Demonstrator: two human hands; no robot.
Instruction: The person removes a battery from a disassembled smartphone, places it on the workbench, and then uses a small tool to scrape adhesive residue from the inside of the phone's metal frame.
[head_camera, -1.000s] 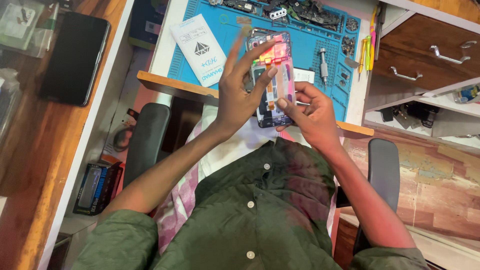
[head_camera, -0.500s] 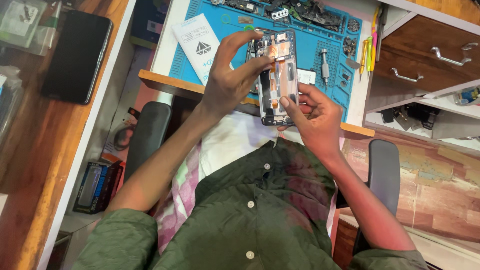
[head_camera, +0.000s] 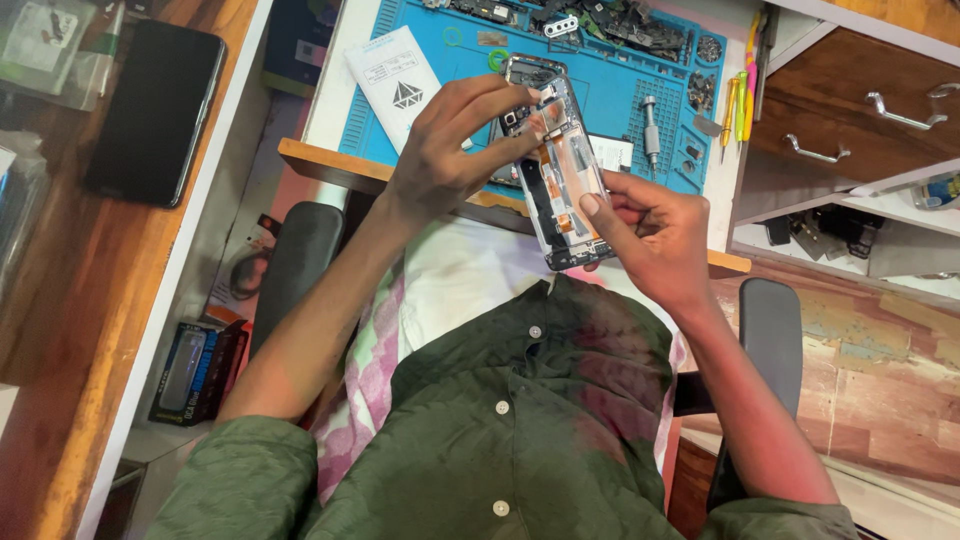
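Head view: an opened phone (head_camera: 558, 170), back cover off and boards bare, sits in the air above the desk edge (head_camera: 330, 165), the right hand (head_camera: 650, 235) pinching its lower side and the left hand (head_camera: 450, 150) with fingertips closed on its upper part. Such a thin, rigid, glossy frame could slip or flex, straining the exposed flat cables. Behind lie a ribbed blue mat (head_camera: 620, 85), small screws and a metal screwdriver (head_camera: 651, 125).
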